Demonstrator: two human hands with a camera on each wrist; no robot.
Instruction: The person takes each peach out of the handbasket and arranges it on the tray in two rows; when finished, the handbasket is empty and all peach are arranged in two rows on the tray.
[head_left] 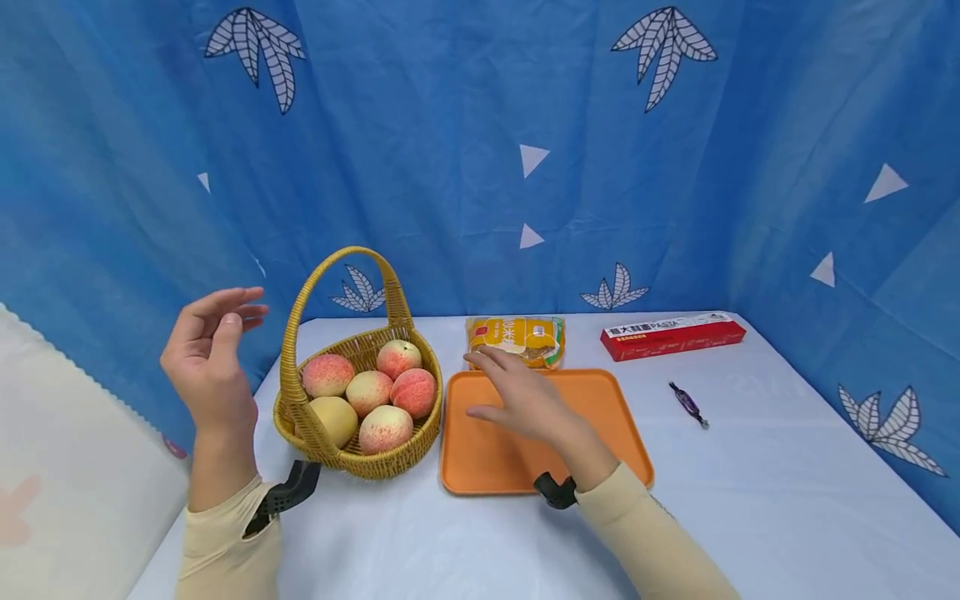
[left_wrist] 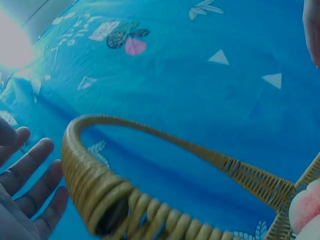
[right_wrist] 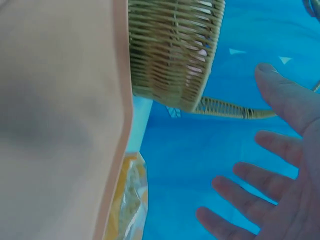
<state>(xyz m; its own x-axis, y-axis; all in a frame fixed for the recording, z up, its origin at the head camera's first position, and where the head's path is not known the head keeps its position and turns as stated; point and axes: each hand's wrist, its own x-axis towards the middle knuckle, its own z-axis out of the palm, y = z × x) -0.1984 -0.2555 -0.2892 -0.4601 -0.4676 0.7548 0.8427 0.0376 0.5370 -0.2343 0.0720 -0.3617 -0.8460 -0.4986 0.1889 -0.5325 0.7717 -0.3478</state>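
Note:
A yellow wicker basket [head_left: 401,463] with a tall arched handle [head_left: 297,333] stands on the left of the table. Several pink and cream peaches [head_left: 386,429] and a plain yellow fruit [head_left: 333,421] lie inside it. My left hand [head_left: 213,358] is raised just left of the handle with its fingers loosely bent, holding nothing; the left wrist view shows its fingers [left_wrist: 37,192] beside the handle. Above an orange tray [head_left: 480,467] my right hand [head_left: 525,400] hovers with spread fingers, and it holds nothing either.
Behind the tray lies a yellow plastic food bag [head_left: 525,337]. A red and white pasta box [head_left: 672,335] sits at the back right, with a small dark purple wrapped item [head_left: 687,404] in front of it. Blue patterned cloth [head_left: 465,167] hangs behind the white table [head_left: 750,500].

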